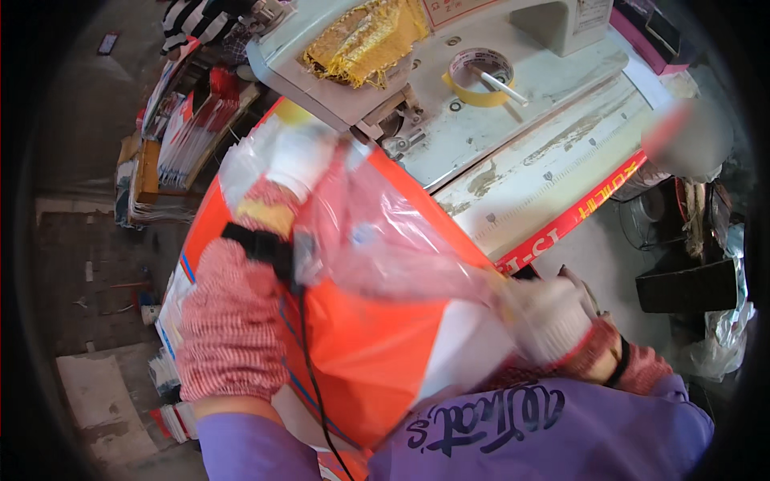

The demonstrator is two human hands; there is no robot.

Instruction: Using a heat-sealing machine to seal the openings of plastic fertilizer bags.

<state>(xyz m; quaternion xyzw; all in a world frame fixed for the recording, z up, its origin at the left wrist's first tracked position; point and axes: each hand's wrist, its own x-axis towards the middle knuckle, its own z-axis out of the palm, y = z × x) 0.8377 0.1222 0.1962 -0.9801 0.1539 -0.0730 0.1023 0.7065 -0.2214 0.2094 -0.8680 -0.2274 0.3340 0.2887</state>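
Observation:
A thin, see-through pink plastic liner (393, 228) stretches between my gloved hands, over an orange and white sack (353, 353) lying across my lap. My left hand (301, 156), in a white glove, grips the liner's far end, close to the sewing machine's needle area (393, 128). Plastic and blur partly cover its fingers. Lower down at the right, near the machine bed's front edge, my right hand (553, 317) is closed on the liner's other end. It is smeared by motion.
On the white sewing machine bed (553, 100) lies a tape roll (481, 76) with a white stick across it. Yellow mesh cloth (369, 44) drapes the machine. Stacked folded sacks (200, 132) stand at left. A black box (686, 280) is at right.

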